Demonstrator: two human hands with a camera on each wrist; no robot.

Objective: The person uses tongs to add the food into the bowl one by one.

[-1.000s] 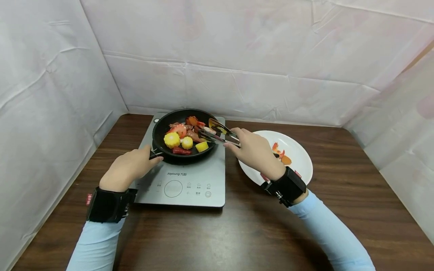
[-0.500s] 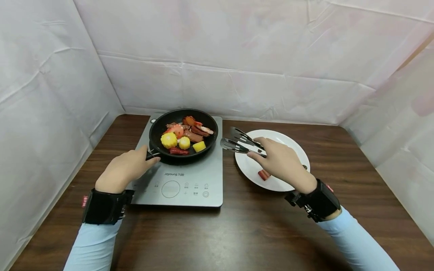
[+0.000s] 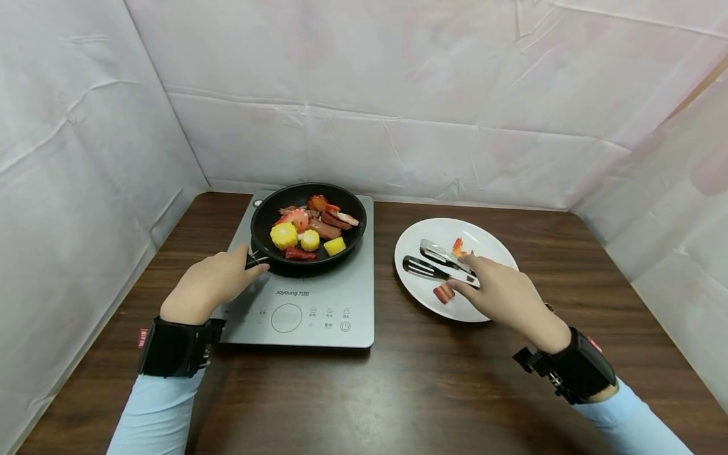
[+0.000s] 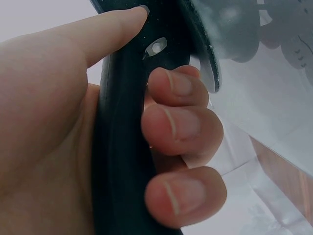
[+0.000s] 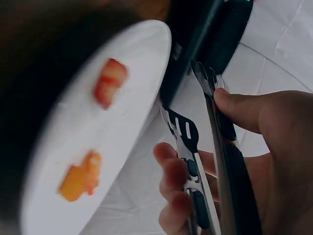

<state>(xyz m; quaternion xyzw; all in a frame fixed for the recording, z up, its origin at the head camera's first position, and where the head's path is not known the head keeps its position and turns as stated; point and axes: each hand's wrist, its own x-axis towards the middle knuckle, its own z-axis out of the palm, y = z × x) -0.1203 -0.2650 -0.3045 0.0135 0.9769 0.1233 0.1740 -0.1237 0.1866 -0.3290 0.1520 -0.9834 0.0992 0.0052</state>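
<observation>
On the dark brown wooden table [image 3: 398, 392], the person's right hand [image 3: 506, 297] sits nearest, its fingers [image 5: 171, 166] curled round a pair of metal tongs with dark grip pads [image 3: 440, 264], thumb on the upper arm and the other fingers under the lower one. The tongs are slim and silvery with slotted, spatula-like tips; the two arms stand apart and nothing is caught between them. They reach leftward over the round white plate [image 3: 495, 243] on the right of the table. On that plate lie a small reddish-brown piece of food [image 3: 443, 293] just beside the hand and an orange-red piece [image 3: 457, 245] farther back. To the left, the left hand [image 3: 213, 284] wraps its fingers [image 4: 181, 122] tightly round the black handle [image 4: 117, 161] of a round black frying pan [image 3: 352, 218], thumb laid along the top. The pan rests on the far part of a flat grey induction cooker [image 3: 318, 303], whose control panel faces the near edge. Inside the pan are yellow corn pieces [image 3: 284, 235], red sausage pieces [image 3: 300, 254] and other mixed reddish food. Crinkled white sheeting [image 3: 364, 95] walls the far and side edges.
</observation>
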